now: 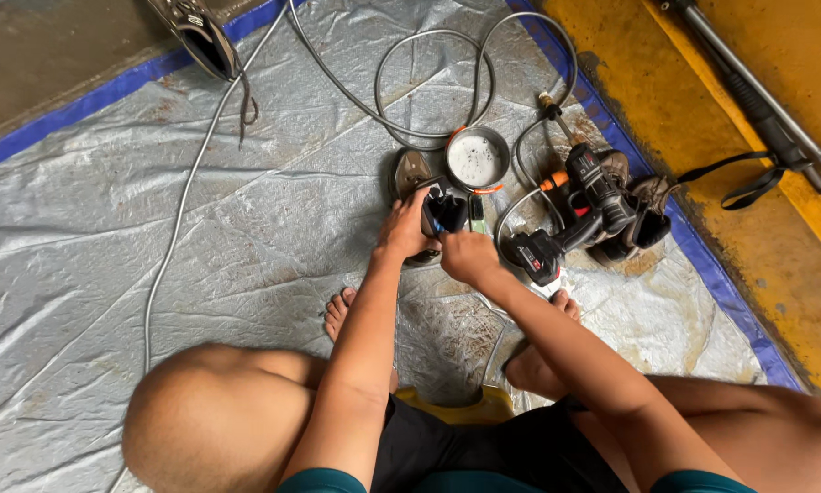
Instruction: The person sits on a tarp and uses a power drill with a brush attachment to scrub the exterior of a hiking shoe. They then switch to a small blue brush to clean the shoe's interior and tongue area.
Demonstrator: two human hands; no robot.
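Grey tarp [200, 237]: two hands [406, 230] [468, 256] grip one shoe [443, 214].

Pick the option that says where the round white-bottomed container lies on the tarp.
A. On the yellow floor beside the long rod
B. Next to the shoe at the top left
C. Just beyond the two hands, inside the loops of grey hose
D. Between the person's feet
C: the round container sits on the grey tarp just past the left hand and right hand, with the grey hose looping around it.
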